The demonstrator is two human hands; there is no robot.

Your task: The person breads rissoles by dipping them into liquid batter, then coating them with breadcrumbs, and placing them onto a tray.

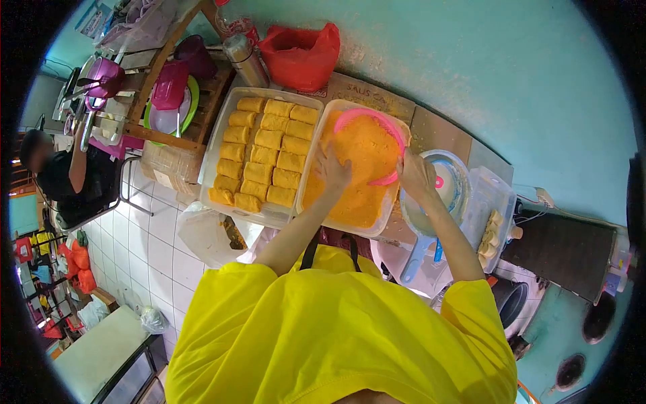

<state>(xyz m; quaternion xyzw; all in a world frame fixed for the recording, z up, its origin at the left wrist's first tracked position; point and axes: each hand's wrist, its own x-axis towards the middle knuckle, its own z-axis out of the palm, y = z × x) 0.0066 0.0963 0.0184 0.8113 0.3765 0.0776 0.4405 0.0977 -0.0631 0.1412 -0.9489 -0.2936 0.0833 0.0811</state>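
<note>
My left hand lies with its fingers spread over the orange crumbs in a shallow white plastic tub. With my right hand I grip the edge of a pink round-rimmed plastic vessel that sits in the crumbs. Orange crumbs fill the inside of its curved rim, and its base is hidden. Left of this tub, a second tub holds rows of orange crumb-coated rolls. By my right wrist stands a blue-handled pan containing pale liquid and a small pink item.
A clear container with pale uncoated pieces stands at the right. Behind the tubs are a red plastic bag and a steel flask. A wooden rack holds dishes at the left; beyond it sits another person.
</note>
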